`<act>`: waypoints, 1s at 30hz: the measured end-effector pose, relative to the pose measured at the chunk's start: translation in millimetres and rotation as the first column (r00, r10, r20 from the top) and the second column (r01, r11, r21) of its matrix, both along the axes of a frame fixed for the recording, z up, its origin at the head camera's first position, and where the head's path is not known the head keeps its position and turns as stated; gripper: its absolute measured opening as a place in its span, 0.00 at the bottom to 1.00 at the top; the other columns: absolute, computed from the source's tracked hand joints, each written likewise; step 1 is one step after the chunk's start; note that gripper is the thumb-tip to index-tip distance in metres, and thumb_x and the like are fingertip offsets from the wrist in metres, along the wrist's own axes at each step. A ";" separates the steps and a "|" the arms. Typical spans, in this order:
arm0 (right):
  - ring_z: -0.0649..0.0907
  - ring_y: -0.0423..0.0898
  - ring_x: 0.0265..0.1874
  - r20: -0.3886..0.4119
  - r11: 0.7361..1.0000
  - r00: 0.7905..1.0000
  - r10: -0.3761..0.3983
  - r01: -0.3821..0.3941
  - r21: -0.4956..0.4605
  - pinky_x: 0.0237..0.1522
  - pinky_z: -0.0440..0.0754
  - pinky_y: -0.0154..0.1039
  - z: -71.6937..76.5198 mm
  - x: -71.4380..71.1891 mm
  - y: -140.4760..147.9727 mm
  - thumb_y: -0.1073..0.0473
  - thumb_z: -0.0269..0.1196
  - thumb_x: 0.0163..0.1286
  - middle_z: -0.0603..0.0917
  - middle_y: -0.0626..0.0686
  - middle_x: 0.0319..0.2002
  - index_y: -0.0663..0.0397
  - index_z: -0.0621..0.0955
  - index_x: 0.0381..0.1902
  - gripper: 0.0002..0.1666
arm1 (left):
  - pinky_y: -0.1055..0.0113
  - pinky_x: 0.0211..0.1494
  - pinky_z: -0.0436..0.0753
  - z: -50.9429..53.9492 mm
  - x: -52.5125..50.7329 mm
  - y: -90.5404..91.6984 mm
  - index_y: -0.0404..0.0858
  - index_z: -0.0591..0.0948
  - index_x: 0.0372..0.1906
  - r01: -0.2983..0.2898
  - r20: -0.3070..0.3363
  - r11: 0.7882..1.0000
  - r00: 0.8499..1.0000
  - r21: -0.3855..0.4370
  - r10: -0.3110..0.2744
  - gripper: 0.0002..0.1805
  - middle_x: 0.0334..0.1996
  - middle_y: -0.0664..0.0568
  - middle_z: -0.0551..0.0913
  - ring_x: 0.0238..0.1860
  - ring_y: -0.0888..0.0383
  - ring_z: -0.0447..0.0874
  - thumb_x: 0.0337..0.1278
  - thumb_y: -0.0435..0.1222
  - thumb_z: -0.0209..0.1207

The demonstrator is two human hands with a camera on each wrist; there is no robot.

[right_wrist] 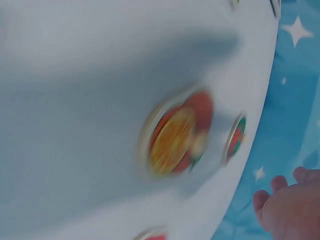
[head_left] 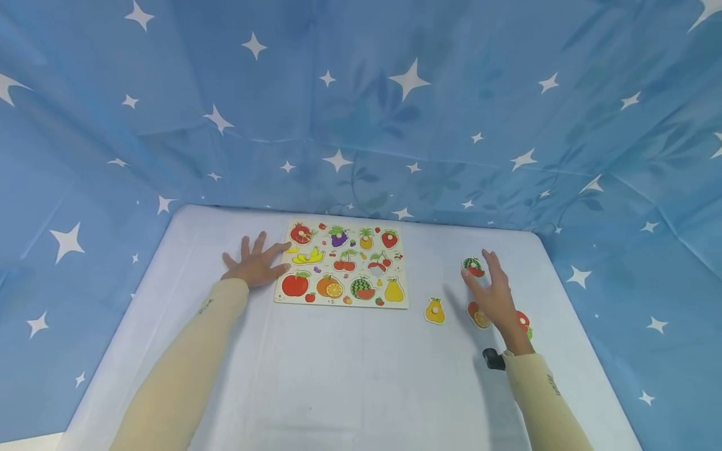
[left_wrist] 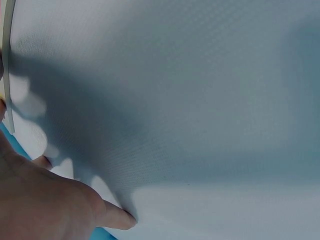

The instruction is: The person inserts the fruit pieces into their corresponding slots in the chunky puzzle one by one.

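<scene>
The left hand [head_left: 256, 268] has fingers spread wide, gripping nothing, two touching the left edge of the fruit board [head_left: 362, 268]. The right hand [head_left: 494, 299] has fingers parted and nothing held; below its fingertips the watermelon piece [head_left: 475, 270] lies on the bench [head_left: 338, 376]. Nearer than those fingers lie the orange piece [head_left: 478, 315] and, farther left, the pear piece [head_left: 435, 311]. Lettering on both sleeves [head_left: 544, 391] is too small to read.

Yellow pear [head_left: 435, 314], white-starred blue cloth [head_left: 361, 56]
</scene>
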State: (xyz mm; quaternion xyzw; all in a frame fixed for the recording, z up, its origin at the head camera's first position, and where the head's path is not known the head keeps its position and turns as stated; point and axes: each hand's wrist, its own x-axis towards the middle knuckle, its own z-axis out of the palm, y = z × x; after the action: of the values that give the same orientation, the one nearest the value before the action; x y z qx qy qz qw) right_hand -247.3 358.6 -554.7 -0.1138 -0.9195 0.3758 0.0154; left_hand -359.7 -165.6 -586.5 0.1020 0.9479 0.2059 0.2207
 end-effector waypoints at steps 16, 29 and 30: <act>0.54 0.68 0.82 0.094 0.899 0.897 -0.432 0.436 -0.027 0.75 0.61 0.71 -9.0 56.2 47.2 0.32 0.50 0.83 0.51 0.67 0.85 0.55 0.47 0.88 0.52 | 0.14 0.66 0.27 2.3 0.5 -1.6 0.53 0.58 0.87 -0.001 0.015 1.000 1.000 0.010 0.001 0.40 0.86 0.34 0.29 0.80 0.23 0.18 0.78 0.57 0.54; 0.69 0.72 0.72 0.240 0.871 0.848 -0.472 0.491 -0.022 0.72 0.69 0.66 -21.3 76.0 71.2 0.36 0.50 0.85 0.65 0.76 0.75 0.69 0.57 0.82 0.49 | 0.14 0.66 0.27 10.6 6.5 1.2 0.52 0.59 0.86 0.004 -0.002 1.000 1.000 0.022 -0.004 0.39 0.85 0.32 0.30 0.80 0.23 0.19 0.78 0.56 0.54; 0.70 0.72 0.71 0.249 0.872 0.846 -0.471 0.490 -0.015 0.72 0.70 0.65 -22.2 77.3 71.6 0.37 0.51 0.85 0.66 0.76 0.74 0.70 0.58 0.81 0.47 | 0.14 0.66 0.27 10.0 6.3 1.8 0.52 0.59 0.86 0.005 -0.002 1.000 1.000 0.022 -0.005 0.39 0.85 0.32 0.30 0.80 0.23 0.19 0.78 0.56 0.54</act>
State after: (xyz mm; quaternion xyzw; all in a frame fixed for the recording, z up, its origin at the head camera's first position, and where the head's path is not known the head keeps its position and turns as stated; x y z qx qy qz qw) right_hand -170.1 430.1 -577.0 -0.3848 -0.8415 0.3792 -0.0054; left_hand -353.4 -163.9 -576.4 0.1071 0.9455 0.2157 0.2193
